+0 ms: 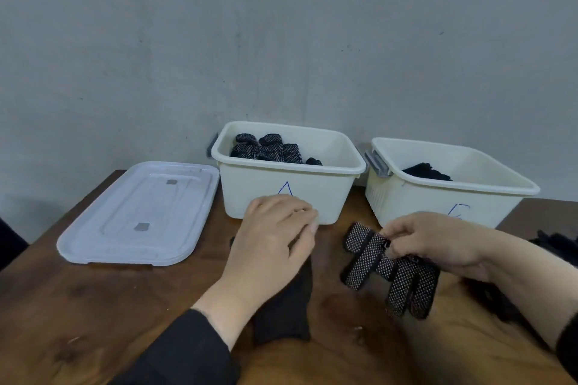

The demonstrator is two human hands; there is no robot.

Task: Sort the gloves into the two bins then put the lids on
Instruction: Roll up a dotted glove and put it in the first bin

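Note:
Two cream bins stand at the back of the wooden table. Bin A (331,197) holds several black gloves with white dots; bin B (406,206) holds plain black gloves. My left hand (272,247) lies on a plain black glove (287,316) in front of bin A, its fingers curled over the glove's far end. My right hand (434,241) pinches a dotted black glove (394,272) in front of bin B, and the glove's fingers spread out below it. Stacked white lids (137,212) lie flat to the left of bin A.
More dark gloves (553,244) lie at the right edge of the table, partly hidden behind my right arm. A grey wall stands just behind the bins. The table's left edge runs beside the lids.

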